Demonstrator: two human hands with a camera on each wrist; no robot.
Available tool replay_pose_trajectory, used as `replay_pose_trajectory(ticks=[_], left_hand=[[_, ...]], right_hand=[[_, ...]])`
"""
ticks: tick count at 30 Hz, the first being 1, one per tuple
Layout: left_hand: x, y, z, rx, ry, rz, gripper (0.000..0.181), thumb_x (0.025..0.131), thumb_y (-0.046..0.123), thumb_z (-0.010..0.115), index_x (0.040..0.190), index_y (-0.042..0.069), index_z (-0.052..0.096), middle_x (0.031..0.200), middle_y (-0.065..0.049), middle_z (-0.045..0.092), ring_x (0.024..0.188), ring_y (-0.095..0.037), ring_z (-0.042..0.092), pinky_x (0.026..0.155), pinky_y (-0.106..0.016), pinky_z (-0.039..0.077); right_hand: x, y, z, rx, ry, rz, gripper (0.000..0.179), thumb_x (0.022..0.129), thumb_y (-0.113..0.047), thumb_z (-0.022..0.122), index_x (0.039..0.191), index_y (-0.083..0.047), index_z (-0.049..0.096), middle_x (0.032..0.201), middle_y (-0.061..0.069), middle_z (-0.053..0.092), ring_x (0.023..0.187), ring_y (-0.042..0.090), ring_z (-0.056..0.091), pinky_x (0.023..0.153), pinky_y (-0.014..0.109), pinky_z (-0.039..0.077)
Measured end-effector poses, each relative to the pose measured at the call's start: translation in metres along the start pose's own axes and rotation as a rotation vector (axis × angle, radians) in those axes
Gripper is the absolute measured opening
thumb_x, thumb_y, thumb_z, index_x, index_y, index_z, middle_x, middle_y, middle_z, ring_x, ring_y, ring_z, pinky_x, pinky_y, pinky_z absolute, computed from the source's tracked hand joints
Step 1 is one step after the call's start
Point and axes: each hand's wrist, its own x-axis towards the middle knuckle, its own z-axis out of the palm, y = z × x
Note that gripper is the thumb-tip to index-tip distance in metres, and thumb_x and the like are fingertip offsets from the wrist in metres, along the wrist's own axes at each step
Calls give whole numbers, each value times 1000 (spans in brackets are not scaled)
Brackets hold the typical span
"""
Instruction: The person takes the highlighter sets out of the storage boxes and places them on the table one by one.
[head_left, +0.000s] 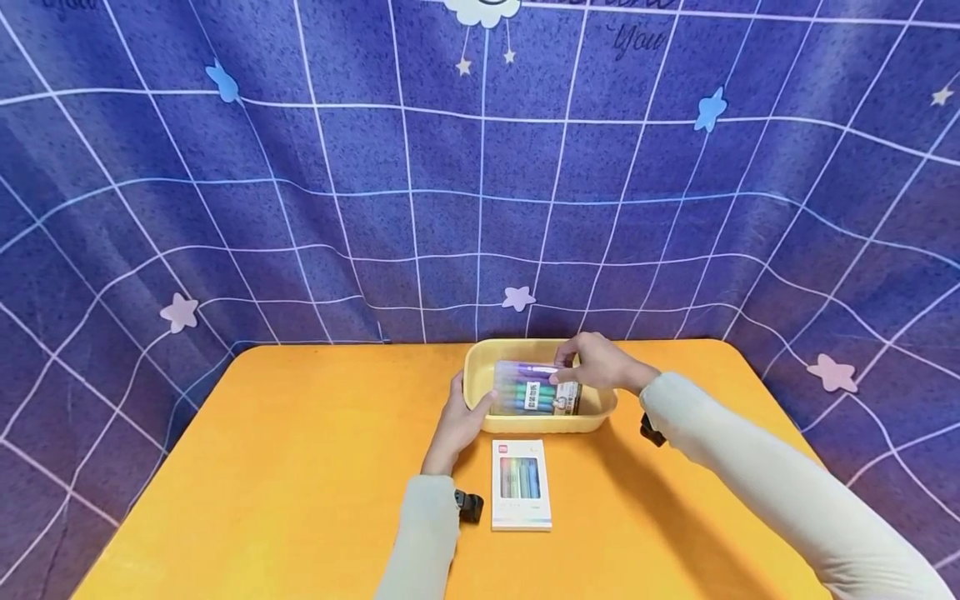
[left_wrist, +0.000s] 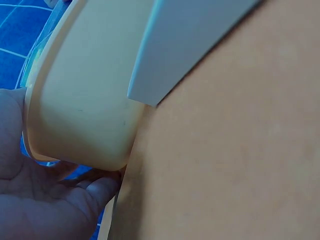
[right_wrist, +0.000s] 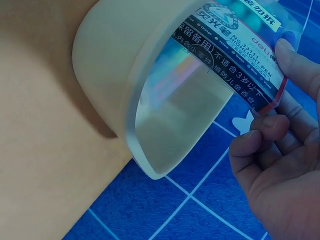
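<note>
Nearest, white pen box (head_left: 521, 517) lies flat on tabletop (head_left: 315, 467), untouched. Just past it, L hand (head_left: 457, 419) grips yellow basin (head_left: 543, 425) at left end, prob. to steady it; R hand (head_left: 597, 362) pinches clear highlighter pack (head_left: 517, 390) by one end at basin's mouth, likely for control, w/ curtain (head_left: 450, 225) behind.

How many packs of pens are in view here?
2 clearly visible: a clear pack pinched by the right hand at the yellow basket, and a white box on the table. More may be hidden inside.
</note>
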Motion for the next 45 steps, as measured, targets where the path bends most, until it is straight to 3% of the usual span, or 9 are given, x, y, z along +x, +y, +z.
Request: replay_pose_trajectory(ticks=[13, 32, 45], left_hand=[[-2, 2, 0, -12, -7, 12, 82, 97, 41, 65, 159, 12, 20, 152, -22, 47, 142, -38, 45, 118, -59, 33], [-2, 1, 0, -27, -9, -4, 82, 97, 41, 64, 160, 14, 19, 155, -22, 45, 143, -39, 43, 119, -60, 31], [0, 1, 1, -21, 6, -16, 78, 97, 37, 64, 159, 15, 21, 155, -20, 45, 143, -36, 44, 120, -57, 31]], right_hand=[[-2, 1, -9, -12, 6, 36, 15, 88, -27, 78, 82, -15, 71, 76, -3, 67, 63, 11, 44, 71, 29, 41], [-6, 4, -15, -34, 34, 83, 18, 88, -32, 78, 83, -16, 73, 78, -4, 69, 66, 12, 48, 70, 28, 41], [-9, 1, -25, -58, 43, 100, 18, 90, -33, 75, 83, -16, 72, 71, -3, 64, 65, 13, 49, 65, 28, 41]])
